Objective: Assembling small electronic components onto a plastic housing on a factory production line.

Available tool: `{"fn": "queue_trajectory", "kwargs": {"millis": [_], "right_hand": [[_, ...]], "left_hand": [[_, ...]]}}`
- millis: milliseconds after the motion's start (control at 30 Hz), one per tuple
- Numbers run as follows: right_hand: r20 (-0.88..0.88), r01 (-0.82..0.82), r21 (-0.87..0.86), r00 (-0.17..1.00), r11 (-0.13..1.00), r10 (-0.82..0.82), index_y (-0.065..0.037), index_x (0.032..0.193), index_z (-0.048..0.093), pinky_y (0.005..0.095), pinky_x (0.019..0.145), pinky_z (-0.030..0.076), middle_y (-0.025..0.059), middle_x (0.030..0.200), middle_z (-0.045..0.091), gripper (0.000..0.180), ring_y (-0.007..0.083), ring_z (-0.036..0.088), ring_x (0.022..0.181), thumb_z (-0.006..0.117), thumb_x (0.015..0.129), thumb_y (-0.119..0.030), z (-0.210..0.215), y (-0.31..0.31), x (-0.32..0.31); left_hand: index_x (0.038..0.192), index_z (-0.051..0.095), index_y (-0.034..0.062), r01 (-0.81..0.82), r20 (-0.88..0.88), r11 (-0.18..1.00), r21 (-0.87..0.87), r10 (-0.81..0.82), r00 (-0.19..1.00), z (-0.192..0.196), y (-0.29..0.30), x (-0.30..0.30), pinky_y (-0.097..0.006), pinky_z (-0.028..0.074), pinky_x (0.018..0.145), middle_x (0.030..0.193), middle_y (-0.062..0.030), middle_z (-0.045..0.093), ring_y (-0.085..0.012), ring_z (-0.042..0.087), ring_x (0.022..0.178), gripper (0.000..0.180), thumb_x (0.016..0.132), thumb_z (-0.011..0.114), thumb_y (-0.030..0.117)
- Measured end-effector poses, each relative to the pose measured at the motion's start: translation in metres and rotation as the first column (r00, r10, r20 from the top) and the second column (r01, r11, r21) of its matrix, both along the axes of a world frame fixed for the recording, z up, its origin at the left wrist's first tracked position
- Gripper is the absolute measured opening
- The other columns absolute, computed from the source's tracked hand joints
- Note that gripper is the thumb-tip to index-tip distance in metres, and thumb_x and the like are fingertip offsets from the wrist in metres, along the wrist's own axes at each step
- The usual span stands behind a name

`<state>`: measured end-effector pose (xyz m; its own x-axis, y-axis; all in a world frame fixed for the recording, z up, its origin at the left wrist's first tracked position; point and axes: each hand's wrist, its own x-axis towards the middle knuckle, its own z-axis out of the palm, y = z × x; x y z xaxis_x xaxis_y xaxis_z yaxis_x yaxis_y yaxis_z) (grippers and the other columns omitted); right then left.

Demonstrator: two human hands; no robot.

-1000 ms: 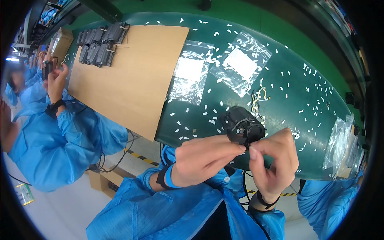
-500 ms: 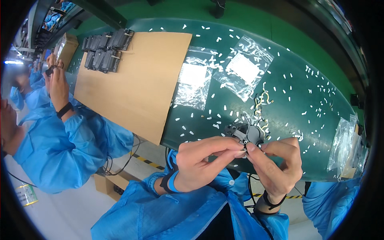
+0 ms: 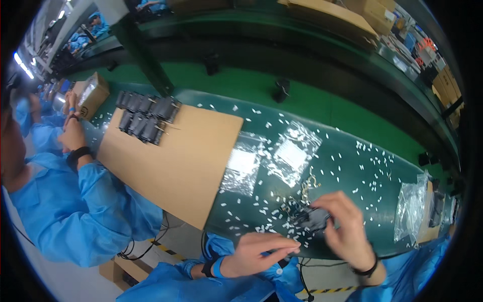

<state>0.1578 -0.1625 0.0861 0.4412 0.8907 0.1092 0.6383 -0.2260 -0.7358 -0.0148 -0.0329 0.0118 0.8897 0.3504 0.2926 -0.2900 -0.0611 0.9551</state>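
Observation:
A dark grey moulded plastic part [image 3: 312, 219] is just above the green table near its front edge. My right hand [image 3: 347, 229] grips its right side between thumb and fingers. Lower left of it, apart from the part, is my left hand [image 3: 261, 251]. Its thumb and fingertips are pinched together; whether a tiny piece sits between them is too small to tell. Yellowish-white wires [image 3: 306, 189] lie just beyond the plastic part. Small white pieces [image 3: 261, 218] are scattered around it on the table.
Left of me, a brown cardboard sheet [image 3: 171, 161] carries rows of dark plastic units [image 3: 143, 118]. Clear bags [image 3: 241, 163] with white labels lie mid-table, and more plastic bags [image 3: 410, 206] at the right. A co-worker in blue [image 3: 95, 201] sits at left; a dark post [image 3: 143, 60] stands behind.
My hands have parted: the right one has moved the plastic part away from the left, which stays pinched. The view has tilted up, showing more shelves and boxes at the back.

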Motion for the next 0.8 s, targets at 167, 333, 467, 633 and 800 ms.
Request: {"fn": "queue_trajectory", "kwargs": {"millis": [167,333,467,633,800], "right_hand": [[0.396,0.166,0.143,0.894,0.976,-0.211,0.004,0.095,0.062,0.039,0.072,0.05,0.0194,0.084,0.059,0.028,0.0338,0.062,0.082,0.047,0.072,0.01,-0.039,0.032,0.158],[0.044,0.603,0.074,0.794,0.794,-0.607,0.002,0.126,0.057,0.0348,0.07,0.053,0.0146,0.088,0.067,0.036,0.0231,0.067,0.071,0.058,0.092,-0.009,-0.104,0.035,0.298],[0.319,0.634,0.175,0.688,0.753,-0.652,0.003,0.135,0.047,0.0377,0.09,0.05,0.0187,0.128,0.054,0.055,0.0306,0.063,0.102,0.07,0.088,-0.015,-0.124,0.018,0.292],[0.283,0.018,-0.039,0.959,0.999,-0.006,-0.009,0.12,0.063,0.038,0.092,0.048,0.0104,0.126,0.053,0.041,0.0284,0.054,0.115,0.07,0.08,0.0,-0.074,0.021,0.122],[0.154,-0.009,-0.083,0.988,0.997,0.022,-0.006,0.109,0.066,0.0333,0.081,0.049,0.0101,0.112,0.059,0.026,0.0256,0.058,0.097,0.07,0.083,-0.001,-0.09,0.016,0.078]], "left_hand": [[0.097,0.069,-0.0092,-0.091,-0.041,0.994,0.052,0.093,0.995,-0.005,0.019,-0.012,-0.032,0.06,0.069,0.082,-0.0182,0.074,-0.0252,0.074,0.077,0.009,0.09,0.066,-0.004],[0.097,0.066,-0.0091,-0.253,0.027,0.965,0.067,0.251,0.967,0.003,0.028,-0.027,-0.035,0.059,0.062,0.076,-0.0233,0.071,-0.0284,0.073,0.07,0.009,0.093,0.06,-0.004],[0.099,0.069,-0.0101,-0.372,-0.034,0.926,-0.061,0.371,0.928,-0.019,0.031,-0.032,-0.029,0.056,0.063,0.076,-0.018,0.072,-0.0226,0.071,0.069,0.015,0.087,0.06,-0.01],[0.101,0.07,-0.0064,-0.364,-0.151,0.924,-0.121,0.345,0.926,-0.025,0.026,-0.016,-0.026,0.054,0.066,0.078,-0.0146,0.073,-0.0179,0.071,0.071,0.012,0.091,0.063,-0.005],[0.101,0.064,-0.0101,-0.154,-0.168,0.978,-0.14,0.13,0.977,-0.015,0.023,-0.001,-0.035,0.058,0.07,0.078,-0.0187,0.07,-0.0242,0.071,0.073,0.012,0.096,0.055,-0.003]]}}
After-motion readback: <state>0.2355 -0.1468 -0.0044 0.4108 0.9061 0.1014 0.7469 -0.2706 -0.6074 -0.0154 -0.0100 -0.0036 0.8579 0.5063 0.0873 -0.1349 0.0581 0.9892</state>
